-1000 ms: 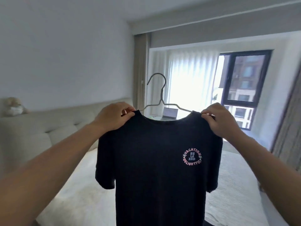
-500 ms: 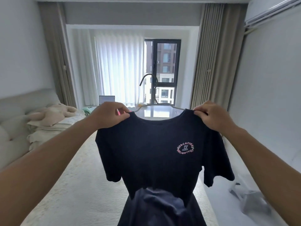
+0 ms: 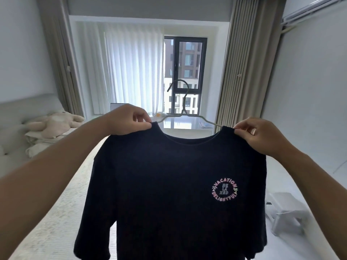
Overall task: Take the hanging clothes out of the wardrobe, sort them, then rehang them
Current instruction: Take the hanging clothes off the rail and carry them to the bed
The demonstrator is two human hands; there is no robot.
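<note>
We hold the black T-shirt [image 3: 169, 184] up in front of us on a thin hanger [image 3: 185, 111], its hook standing upright against the window [image 3: 189, 59]. Our left hand [image 3: 125, 121] pinches the shirt's left shoulder at the collar; our right hand [image 3: 259, 136] pinches the other shoulder. The shirt hangs open and flat, a round pink logo [image 3: 225, 190] on the chest. The bed [image 3: 56, 212] lies below left, a plush toy [image 3: 56, 122] on its pillows. A stool [image 3: 287, 212] stands at lower right.
</note>
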